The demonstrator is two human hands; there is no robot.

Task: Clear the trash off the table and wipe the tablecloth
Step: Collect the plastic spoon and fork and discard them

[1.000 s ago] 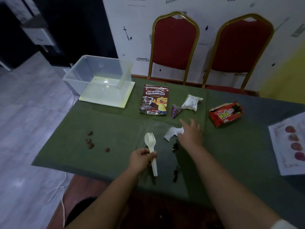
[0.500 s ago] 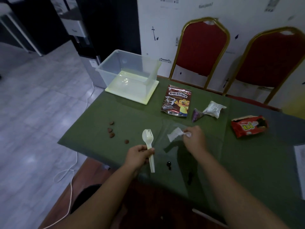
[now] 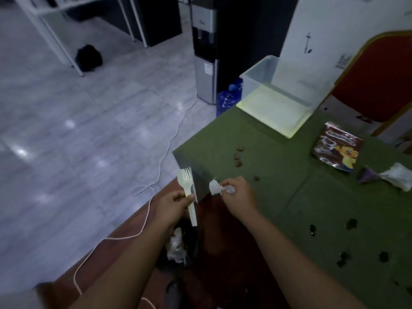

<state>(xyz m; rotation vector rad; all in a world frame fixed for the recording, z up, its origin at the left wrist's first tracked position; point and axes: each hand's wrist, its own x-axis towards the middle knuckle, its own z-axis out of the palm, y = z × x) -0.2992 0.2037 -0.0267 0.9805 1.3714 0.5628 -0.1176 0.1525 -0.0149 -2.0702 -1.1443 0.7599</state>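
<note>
A second ago both my hands were over the middle of the green tablecloth (image 3: 278,175); now I have turned left and carried them past its near corner, so they hang over the dark trash bag (image 3: 181,244) on the floor just below that corner. By my reckoning that puts the first load one drop from being binned. My left hand (image 3: 172,205) is curled tight round the handle of the white plastic fork and spoon (image 3: 186,188), tines up, beside the corner's drape. My right hand (image 3: 238,196) pinches the crumpled white wrapper (image 3: 215,187) between thumb and fingers, just off the corner's edge. Plenty is left farther in from that corner: brown crumbs (image 3: 239,156), the Koko Krunch packet (image 3: 336,150), a purple wrapper (image 3: 367,176), a white packet (image 3: 398,176), and dark bits (image 3: 312,229) along the near side.
</note>
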